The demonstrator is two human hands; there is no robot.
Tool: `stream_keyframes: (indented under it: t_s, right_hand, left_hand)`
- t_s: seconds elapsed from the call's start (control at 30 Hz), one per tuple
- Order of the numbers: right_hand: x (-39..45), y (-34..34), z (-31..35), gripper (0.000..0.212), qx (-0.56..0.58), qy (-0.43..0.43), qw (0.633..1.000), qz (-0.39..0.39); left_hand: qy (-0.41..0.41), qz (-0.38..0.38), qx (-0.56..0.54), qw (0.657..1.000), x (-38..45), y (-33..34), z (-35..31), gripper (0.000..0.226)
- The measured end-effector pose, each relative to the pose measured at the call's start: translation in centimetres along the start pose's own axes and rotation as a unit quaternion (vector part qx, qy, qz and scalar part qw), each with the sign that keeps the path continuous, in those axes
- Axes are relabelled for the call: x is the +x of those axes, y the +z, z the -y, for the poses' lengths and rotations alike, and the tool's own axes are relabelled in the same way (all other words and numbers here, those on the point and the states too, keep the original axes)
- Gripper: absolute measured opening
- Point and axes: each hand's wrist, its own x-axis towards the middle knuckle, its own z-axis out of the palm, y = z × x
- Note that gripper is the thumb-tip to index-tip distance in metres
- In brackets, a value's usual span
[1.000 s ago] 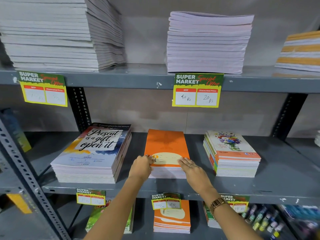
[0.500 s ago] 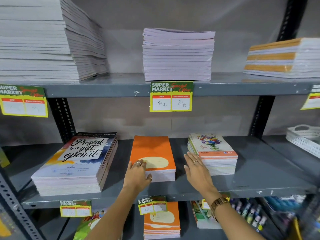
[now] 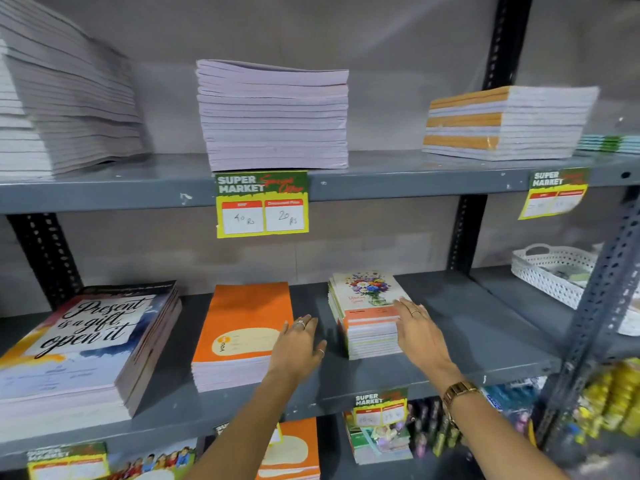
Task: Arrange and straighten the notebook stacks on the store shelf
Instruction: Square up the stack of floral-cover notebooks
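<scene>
My right hand lies flat and open against the right side of the floral stack, lower centre-right; my left hand, also open, holds nothing beside the orange stack. Orange looks squared already, I judge; floral's edges are ragged, and upper stacks remain.

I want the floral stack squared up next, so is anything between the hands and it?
Nothing visible: the right hand already touches the floral stack, and only bare shelf separates it from the left hand.
</scene>
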Motion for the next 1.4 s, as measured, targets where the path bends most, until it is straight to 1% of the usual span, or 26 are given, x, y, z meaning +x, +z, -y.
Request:
stream_keyframes:
  t_s: [0.2,0.3,0.43,0.53,0.77,0.9,1.03,1.13,1.27,1.4]
  right_hand:
    - [0.8,-0.3,-2.6,0.05,0.011,0.044,0.997,0.067]
    - [1.2,-0.2,-3.4,0.049,0.007,0.032,0.995,0.096]
    - [1.9,0.1,-3.7,0.055,-0.005,0.025,0.994,0.105]
    - [2.3,0.2,-4.1,0.055,0.006,0.021,0.993,0.114]
    - [2.8,0.4,-4.7,0.043,0.068,0.008,0.99,0.123]
    - [2.9,0.2,-4.8,0.041,0.112,0.023,0.985,0.128]
    - [2.8,0.0,-5.1,0.044,0.156,0.041,0.979,0.127]
    - [2.7,0.2,-5.2,0.043,0.191,0.065,0.973,0.115]
    - [2.7,0.4,-5.1,0.042,0.205,0.071,0.97,0.105]
    - [2.5,0.5,-5.2,0.041,0.214,0.073,0.969,0.099]
  left_hand:
    - [0.022,0.021,-0.031,0.999,2.7,1.8,-4.0,0.054]
    - [0.028,0.033,-0.034,0.998,3.8,2.5,-5.6,0.056]
    - [0.015,0.06,-0.034,0.997,4.6,2.6,-6.8,0.054]
    - [-0.002,0.057,-0.025,0.998,4.7,2.7,-7.4,0.051]
    - [-0.033,0.035,-0.02,0.999,4.5,2.7,-7.9,0.048]
    - [-0.045,0.027,-0.022,0.998,4.1,2.8,-8.2,0.051]
    - [-0.059,0.022,-0.035,0.997,4.2,2.5,-8.7,0.044]
    - [-0.09,0.021,-0.096,0.991,4.2,2.6,-8.6,0.039]
    - [-0.126,-0.009,-0.206,0.97,4.3,2.6,-7.8,0.037]
    - [-0.116,-0.032,-0.208,0.971,4.0,2.8,-7.3,0.039]
